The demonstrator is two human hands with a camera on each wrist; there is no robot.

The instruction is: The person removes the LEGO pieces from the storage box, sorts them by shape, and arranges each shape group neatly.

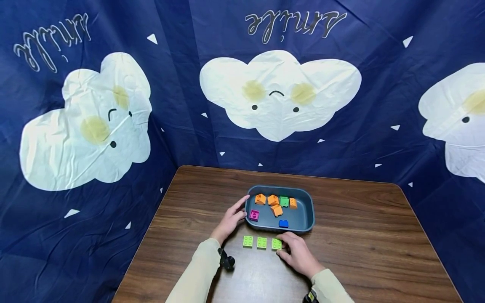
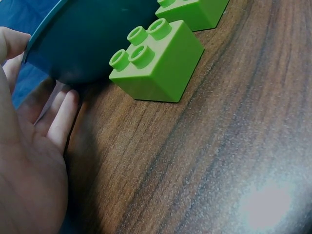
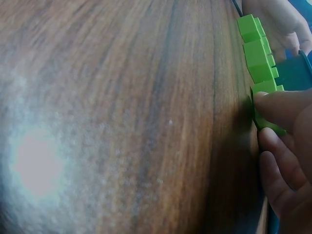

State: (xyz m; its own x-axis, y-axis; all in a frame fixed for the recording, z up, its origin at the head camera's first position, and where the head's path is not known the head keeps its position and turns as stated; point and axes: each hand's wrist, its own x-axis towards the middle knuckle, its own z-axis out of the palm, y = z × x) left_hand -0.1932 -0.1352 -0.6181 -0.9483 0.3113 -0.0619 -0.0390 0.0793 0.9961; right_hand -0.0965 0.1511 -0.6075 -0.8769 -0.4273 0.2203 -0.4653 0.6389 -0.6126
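Three lime-green toy building bricks stand in a row on the table in front of the tray: the left brick (image 1: pixel 248 241), the middle brick (image 1: pixel 262 243) and the right brick (image 1: pixel 276 244). My right hand (image 1: pixel 299 253) pinches the right brick between thumb and finger, also seen in the right wrist view. At the left end of the dark teal tray (image 1: pixel 308 225), my left hand (image 1: pixel 228 221) rests its fingers against the rim and outer wall. Orange bricks (image 1: pixel 277 210), a green brick (image 1: pixel 284 202), a magenta brick (image 1: pixel 254 215) and a blue brick (image 1: pixel 283 224) lie inside the tray.
The wood-grain table (image 1: pixel 360 235) reaches back to a dark blue curtain (image 1: pixel 182 113) printed with white clouds. Bright glare falls on the tabletop between the forearms. A dark camera (image 1: pixel 227 260) is strapped at the left wrist.
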